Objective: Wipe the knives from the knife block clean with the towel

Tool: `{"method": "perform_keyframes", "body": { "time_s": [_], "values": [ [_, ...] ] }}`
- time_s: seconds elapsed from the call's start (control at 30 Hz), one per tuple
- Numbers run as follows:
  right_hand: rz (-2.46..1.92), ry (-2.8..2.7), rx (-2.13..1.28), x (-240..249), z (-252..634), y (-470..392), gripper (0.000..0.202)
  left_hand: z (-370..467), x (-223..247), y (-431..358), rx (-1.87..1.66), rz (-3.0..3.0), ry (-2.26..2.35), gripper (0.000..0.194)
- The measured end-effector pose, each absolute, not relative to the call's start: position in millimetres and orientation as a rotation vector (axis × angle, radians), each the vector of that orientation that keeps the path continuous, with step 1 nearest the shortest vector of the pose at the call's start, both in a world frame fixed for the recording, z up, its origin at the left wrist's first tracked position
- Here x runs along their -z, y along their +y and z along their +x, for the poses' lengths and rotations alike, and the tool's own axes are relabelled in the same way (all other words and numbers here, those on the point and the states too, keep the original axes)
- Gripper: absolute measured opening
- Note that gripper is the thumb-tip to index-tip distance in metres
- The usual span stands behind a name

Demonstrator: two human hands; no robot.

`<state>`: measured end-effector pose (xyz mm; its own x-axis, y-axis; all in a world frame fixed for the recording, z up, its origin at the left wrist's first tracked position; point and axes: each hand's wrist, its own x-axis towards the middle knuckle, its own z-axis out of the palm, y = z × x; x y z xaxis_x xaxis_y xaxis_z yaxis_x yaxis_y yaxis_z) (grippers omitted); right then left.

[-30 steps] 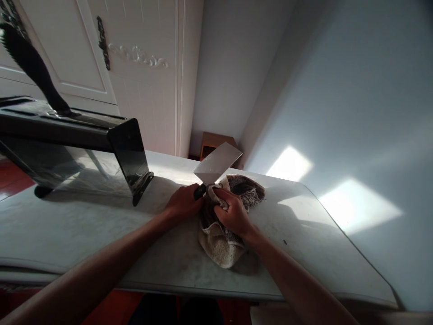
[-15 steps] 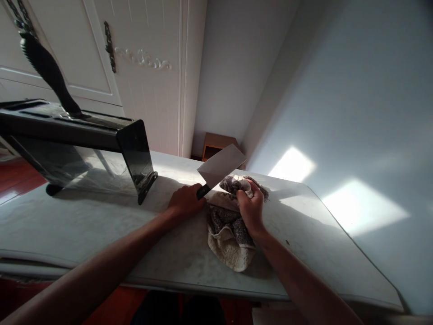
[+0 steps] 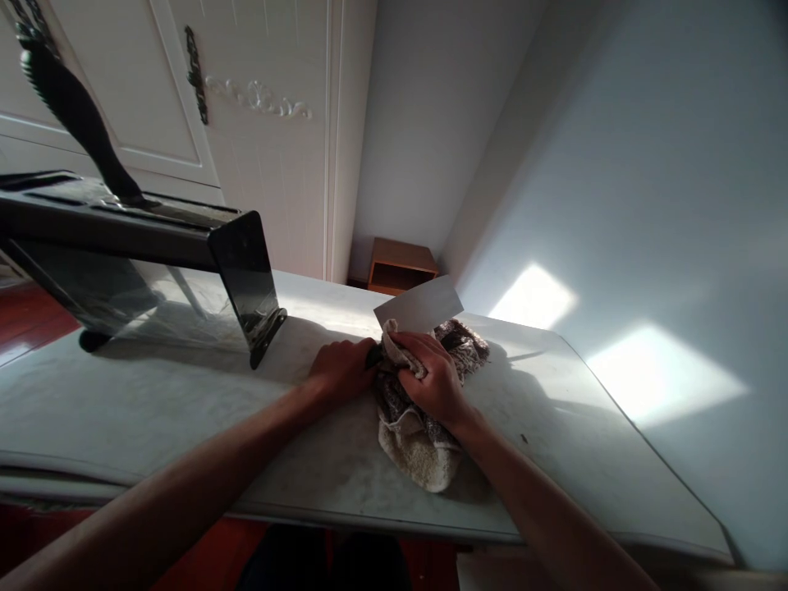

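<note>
My left hand (image 3: 338, 373) grips the dark handle of a cleaver (image 3: 419, 305), whose broad steel blade points away to the right, tilted up off the tabletop. My right hand (image 3: 429, 379) clutches a bunched beige-and-brown towel (image 3: 417, 443) and presses it against the near end of the blade, by the handle. The rest of the towel lies crumpled on the pale table (image 3: 153, 402) under and in front of both hands.
A black knife rack (image 3: 132, 246) with a dark handle (image 3: 71, 107) sticking up stands on the table's left. White cabinet doors (image 3: 246, 123) and a small wooden box (image 3: 400, 267) are behind. A wall with sun patches (image 3: 665, 377) runs along the right.
My right hand has slid with the towel from the blade's far side back toward the handle. The blade has dropped lower and flatter. The left hand has stayed on the handle.
</note>
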<state>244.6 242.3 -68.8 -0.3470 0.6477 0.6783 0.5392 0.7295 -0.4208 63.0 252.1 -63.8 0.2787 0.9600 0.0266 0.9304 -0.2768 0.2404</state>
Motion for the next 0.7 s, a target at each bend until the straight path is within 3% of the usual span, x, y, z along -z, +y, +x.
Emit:
{"method": "perform_keyframes", "body": {
  "time_s": [0.7],
  "values": [
    [-1.171, -1.936, -0.433, 55, 249, 241, 0.037, 65, 65, 251, -0.284, 2.301, 1.788, 0.036]
  ]
}}
